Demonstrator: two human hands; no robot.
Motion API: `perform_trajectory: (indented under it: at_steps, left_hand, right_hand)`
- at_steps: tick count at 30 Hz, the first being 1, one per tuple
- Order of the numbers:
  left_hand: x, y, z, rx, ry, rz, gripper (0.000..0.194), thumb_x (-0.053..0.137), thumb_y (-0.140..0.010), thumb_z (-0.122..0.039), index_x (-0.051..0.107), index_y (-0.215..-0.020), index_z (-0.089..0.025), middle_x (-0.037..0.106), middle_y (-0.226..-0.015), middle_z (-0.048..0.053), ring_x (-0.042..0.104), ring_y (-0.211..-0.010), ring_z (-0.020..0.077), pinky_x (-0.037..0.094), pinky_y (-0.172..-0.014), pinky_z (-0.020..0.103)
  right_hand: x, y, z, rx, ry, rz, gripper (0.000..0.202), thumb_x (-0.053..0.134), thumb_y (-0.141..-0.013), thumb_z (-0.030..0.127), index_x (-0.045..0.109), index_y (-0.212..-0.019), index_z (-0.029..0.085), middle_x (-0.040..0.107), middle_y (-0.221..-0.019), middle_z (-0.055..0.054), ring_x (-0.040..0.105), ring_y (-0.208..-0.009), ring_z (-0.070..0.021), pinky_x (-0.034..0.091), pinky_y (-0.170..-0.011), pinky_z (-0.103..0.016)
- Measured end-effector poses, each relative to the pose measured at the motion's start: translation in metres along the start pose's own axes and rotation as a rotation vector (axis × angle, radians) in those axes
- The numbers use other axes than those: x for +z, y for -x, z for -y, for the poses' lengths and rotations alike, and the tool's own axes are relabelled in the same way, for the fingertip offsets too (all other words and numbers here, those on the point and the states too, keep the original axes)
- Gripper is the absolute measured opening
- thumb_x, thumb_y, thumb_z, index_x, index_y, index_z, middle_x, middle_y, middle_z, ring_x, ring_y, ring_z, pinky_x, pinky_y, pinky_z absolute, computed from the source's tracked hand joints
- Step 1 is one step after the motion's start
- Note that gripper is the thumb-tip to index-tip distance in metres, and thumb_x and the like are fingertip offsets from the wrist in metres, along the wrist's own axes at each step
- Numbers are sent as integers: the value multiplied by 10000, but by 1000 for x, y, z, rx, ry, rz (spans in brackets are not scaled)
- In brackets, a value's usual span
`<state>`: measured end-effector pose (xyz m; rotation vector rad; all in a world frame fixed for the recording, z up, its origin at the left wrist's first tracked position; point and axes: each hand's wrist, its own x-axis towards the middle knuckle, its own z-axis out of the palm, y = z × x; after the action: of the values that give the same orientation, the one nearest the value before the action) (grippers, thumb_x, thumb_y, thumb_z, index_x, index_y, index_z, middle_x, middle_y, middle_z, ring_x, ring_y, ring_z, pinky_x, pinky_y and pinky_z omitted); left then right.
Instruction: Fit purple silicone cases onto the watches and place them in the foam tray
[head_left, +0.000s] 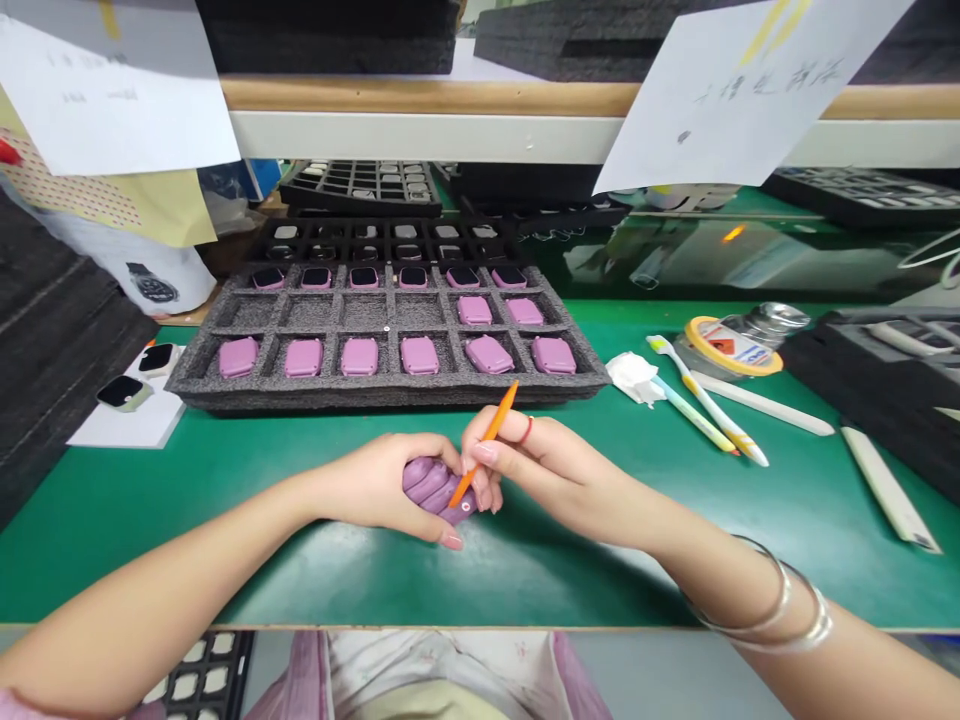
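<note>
Over the green table my left hand [379,480] is wrapped round a small stack of purple watch cases [429,484]. Between the thumb and fingers of my right hand [559,470] is an orange pointed stick [501,414], slanting down with its lower tip at the rightmost case. The right fingertips are close against the stack and partly hide it. Just beyond both hands lies a dark foam tray [390,397]. Its front row holds purple watch cases [360,356] face down, and its back row holds ones with black screens [364,277]. Several middle compartments hold nothing.
Two watches [125,392] rest on a white pad [161,425] at left. At right are a crumpled tissue [634,378], toothbrushes [709,400], a yellow-rimmed jar [733,347] and a box cutter [889,485]. A shelf edge [435,135] with hanging paper [742,95] crosses above.
</note>
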<state>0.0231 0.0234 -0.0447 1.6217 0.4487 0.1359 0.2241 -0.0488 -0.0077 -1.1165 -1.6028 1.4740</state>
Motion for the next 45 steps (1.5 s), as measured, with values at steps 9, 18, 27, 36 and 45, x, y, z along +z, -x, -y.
perform_trajectory:
  at_steps: [9,18,27,36,45]
  left_hand:
    - [-1,-1,-2,24,-28,35,371,872,-674,-243,681,-988,-195,731,-1045,29,665,-953,194,499,-928,337]
    - [-1,0,-4,36,-90,83,359,866,-683,-223,719,-1011,-213,759,-996,-17,694,-913,167,515,-892,277]
    - [-1,-1,-5,68,-49,114,351,849,-705,-215,720,-1031,-230,754,-1135,4,693,-1044,201,498,-982,318]
    - [0,1,-6,-67,-216,-30,492,894,-619,-314,674,-1044,-201,726,-1021,9,650,-896,197,485,-809,298]
    - [-2,2,-4,-79,-158,-29,551,916,-572,-294,658,-1053,-220,660,-939,-41,586,-861,167,443,-771,267]
  right_hand:
    - [-8,-9,14,38,141,165,463,464,-994,595,563,-819,178,645,-724,-20,623,-636,-127,540,-621,-261]
    - [-2,-21,-2,194,87,178,385,486,-978,549,513,-835,192,593,-562,41,481,-414,-66,417,-410,-171]
    - [2,-27,1,328,73,159,388,574,-924,537,522,-770,186,614,-514,29,525,-388,-78,444,-369,-164]
    - [1,-7,9,58,-169,-106,342,599,-940,518,616,-944,176,705,-720,-5,591,-451,-85,505,-428,-203]
    - [6,22,-11,-586,763,-17,151,620,-966,198,719,-1072,237,716,-838,-54,614,-721,-164,501,-652,-291]
